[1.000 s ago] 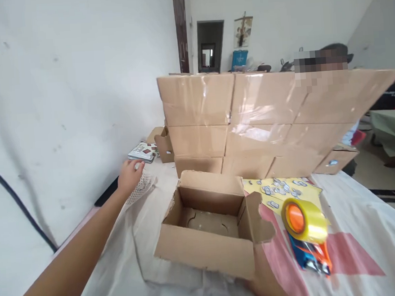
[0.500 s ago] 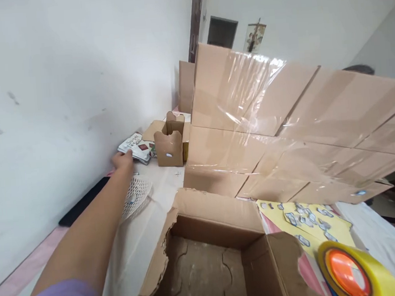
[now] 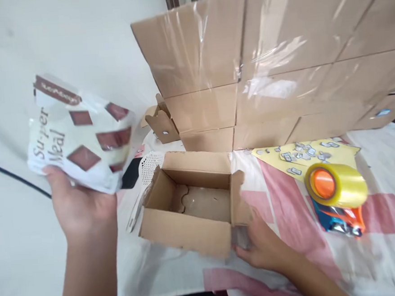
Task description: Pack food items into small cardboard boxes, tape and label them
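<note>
My left hand [image 3: 78, 206] is raised in front of the wall, its fingers closed on the lower edge of white "Super Meal" pouches [image 3: 56, 140] with brown square pictures. Whether it is one pouch or a small stack is hard to tell. Below and to the right, an open cardboard box [image 3: 186, 227] stands on the cloth with its flaps spread and nothing inside. At the box's front right corner, my right hand [image 3: 258, 247] grips its side, slightly blurred; some fingers are hidden by the right flap.
Behind the box rises a big wall of plastic-wrapped cartons [image 3: 201, 107]. A tape dispenser with yellow tape [image 3: 350, 184] lies right, near yellow sheets of labels [image 3: 275, 156]. A white perforated fan [image 3: 150, 165] and a smaller carton [image 3: 164, 125] are at left.
My left hand has lifted the pouches off the table and brought them up close. My right hand has come into view at the box. The view has turned right.
</note>
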Demonstrator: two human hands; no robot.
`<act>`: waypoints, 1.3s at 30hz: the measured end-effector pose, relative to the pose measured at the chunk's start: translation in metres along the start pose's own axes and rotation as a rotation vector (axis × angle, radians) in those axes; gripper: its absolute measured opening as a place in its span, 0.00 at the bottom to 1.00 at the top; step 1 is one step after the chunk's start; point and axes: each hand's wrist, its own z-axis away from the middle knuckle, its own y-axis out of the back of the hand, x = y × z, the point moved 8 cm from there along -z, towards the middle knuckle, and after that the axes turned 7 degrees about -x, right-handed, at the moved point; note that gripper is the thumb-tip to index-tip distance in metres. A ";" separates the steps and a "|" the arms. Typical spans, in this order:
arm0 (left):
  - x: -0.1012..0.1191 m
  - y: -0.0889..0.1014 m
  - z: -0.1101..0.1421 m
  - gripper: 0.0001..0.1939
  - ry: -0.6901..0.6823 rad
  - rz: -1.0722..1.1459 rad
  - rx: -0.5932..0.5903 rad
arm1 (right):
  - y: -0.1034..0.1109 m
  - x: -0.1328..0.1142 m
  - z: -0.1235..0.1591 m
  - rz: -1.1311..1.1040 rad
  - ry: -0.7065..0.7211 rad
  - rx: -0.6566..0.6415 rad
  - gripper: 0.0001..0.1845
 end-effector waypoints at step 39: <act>-0.123 0.023 0.136 0.34 0.249 -0.383 -0.179 | 0.016 -0.005 0.022 0.058 0.083 -0.226 0.41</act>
